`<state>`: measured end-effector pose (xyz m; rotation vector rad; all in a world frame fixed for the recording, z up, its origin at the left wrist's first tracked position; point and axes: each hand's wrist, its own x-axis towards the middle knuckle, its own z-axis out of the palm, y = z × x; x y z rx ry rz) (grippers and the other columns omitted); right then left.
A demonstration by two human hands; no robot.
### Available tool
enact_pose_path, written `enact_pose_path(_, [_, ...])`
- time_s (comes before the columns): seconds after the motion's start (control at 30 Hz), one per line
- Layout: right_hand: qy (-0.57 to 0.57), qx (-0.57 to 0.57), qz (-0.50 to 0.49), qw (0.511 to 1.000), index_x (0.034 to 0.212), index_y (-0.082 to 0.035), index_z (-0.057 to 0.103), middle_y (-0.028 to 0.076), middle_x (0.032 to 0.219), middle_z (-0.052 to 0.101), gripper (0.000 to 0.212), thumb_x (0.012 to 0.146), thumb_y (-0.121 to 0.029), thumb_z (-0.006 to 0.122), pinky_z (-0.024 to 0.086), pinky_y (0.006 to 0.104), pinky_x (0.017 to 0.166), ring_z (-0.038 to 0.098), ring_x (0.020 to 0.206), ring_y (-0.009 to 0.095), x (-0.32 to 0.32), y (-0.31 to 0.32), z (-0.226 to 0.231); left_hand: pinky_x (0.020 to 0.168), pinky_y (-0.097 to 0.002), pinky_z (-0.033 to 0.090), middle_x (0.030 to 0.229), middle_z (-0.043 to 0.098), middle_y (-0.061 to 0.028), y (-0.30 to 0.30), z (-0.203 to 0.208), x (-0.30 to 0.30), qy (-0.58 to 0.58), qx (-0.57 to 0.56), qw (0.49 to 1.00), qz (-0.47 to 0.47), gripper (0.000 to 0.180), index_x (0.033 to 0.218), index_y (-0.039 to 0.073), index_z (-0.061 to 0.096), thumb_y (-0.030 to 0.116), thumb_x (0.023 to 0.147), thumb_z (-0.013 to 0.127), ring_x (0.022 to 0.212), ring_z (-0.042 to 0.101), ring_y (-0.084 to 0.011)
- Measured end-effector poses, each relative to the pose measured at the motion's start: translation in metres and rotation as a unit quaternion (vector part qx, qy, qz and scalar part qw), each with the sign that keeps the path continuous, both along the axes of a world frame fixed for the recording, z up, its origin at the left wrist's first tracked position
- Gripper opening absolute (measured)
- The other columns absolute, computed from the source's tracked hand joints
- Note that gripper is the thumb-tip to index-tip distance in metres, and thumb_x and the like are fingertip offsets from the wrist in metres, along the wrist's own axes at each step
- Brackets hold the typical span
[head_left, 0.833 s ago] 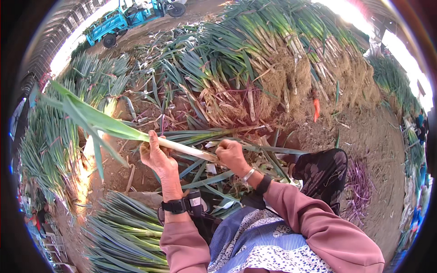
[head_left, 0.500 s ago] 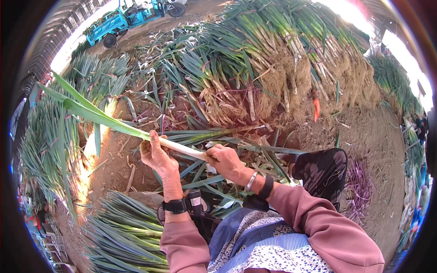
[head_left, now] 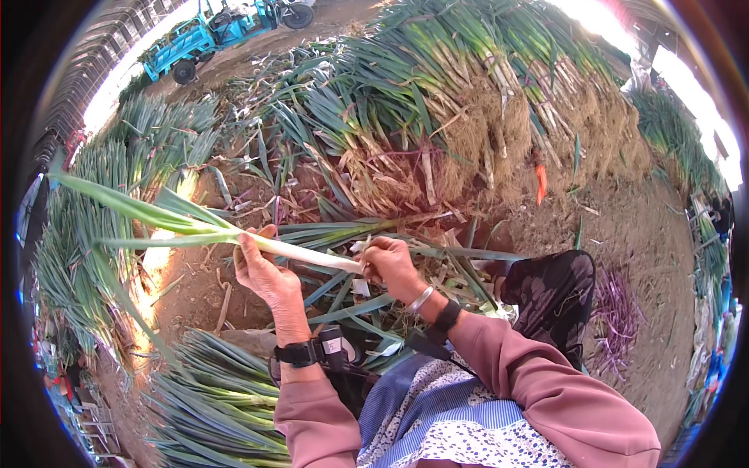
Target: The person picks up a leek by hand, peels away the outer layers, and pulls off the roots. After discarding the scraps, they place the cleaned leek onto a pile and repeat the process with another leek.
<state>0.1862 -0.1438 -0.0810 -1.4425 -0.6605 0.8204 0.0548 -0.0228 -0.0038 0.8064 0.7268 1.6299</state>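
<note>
A single green onion (head_left: 308, 254) with a long white stalk lies across in front of me, its green leaves fanning out to the left. My left hand (head_left: 265, 273) is closed round it where the white turns green. At the stalk's right end, the fingers of my right hand (head_left: 390, 269) are pinched together on the root end. The fingertips there hide the very end of the stalk. Below both hands lie loose green leaves and peeled scraps (head_left: 351, 310) on the ground.
A heap of rooted green onions (head_left: 468, 101) stands ahead, with more bundles (head_left: 86, 234) at left. Trimmed green onions (head_left: 218, 398) lie beside my lower left. Purple strings (head_left: 616, 320) rest on the dirt at right. A blue three-wheeled cart (head_left: 211, 39) is parked far left.
The green onion has turned in my hands, and its leaves now spread differently. My right hand has shifted slightly rightward, its fingers drawn into a tighter pinch at the root end.
</note>
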Motion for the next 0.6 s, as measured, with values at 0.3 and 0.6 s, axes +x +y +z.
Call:
enact_pose_path(0.3, [0.406,0.023,-0.185,0.895,0.072,-0.013,0.048,-0.003,0.058,0.042,0.011,0.083,-0.013,0.053,0.024,0.0222,0.038,0.033,0.043,0.005,0.112,-0.088,-0.075,0.052,-0.0321,0.039,0.068,0.050,-0.0033,0.023,-0.008,-0.043,-0.130,-0.048,0.987,-0.081,0.033,0.103,0.008,0.047,0.040,0.097,0.042,0.054,0.045,-0.0151])
enact_pose_path(0.6, [-0.337,-0.027,0.083,0.938,0.121,-0.007,0.052,0.015,0.103,0.063,0.050,0.077,-0.026,0.069,0.050,0.0371,0.078,0.062,0.092,0.031,0.055,-0.062,-0.028,0.050,-0.0302,0.038,0.066,0.049,-0.0031,0.027,-0.006,-0.048,-0.109,-0.031,0.989,-0.094,0.035,0.094,0.007,0.050,0.040,0.098,0.038,0.052,0.045,-0.0149])
